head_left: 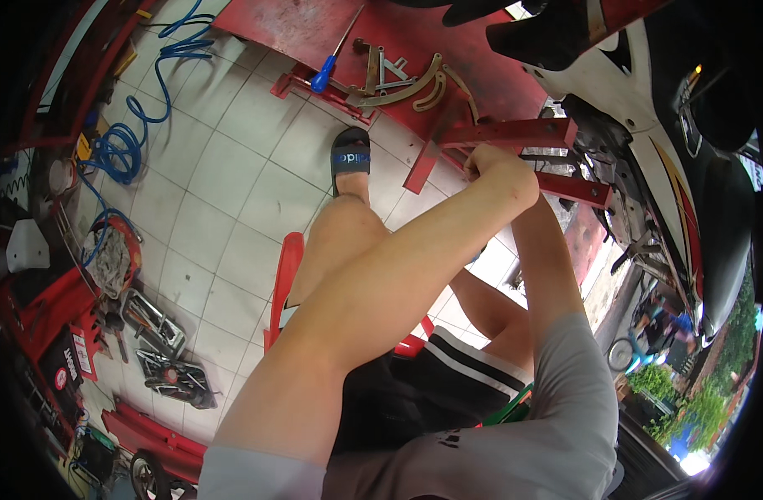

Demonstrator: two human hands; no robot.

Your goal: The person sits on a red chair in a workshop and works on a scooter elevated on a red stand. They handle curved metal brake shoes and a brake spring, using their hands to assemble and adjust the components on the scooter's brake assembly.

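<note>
My left hand (498, 167) reaches across to the right side, its fingers curled at the red steel arms (547, 131) of a stand beside the motorcycle (648, 117). What those fingers hold is hidden. My right forearm rises behind the left wrist; my right hand is hidden behind the left one. Dark rods or hoses show just beyond the hands. On the red platform (265, 25) to the upper left of the hands lie a screwdriver with a blue handle (321, 77) and several curved and straight metal brackets (431, 83).
A coiled blue air hose (119, 154) lies at left, above a red container with rags (110, 258) and metal parts (173, 375) on the tiled floor. My sandalled foot (351, 162) is below the platform, near a red seat (286, 267). Outside at right are a scooter and plants.
</note>
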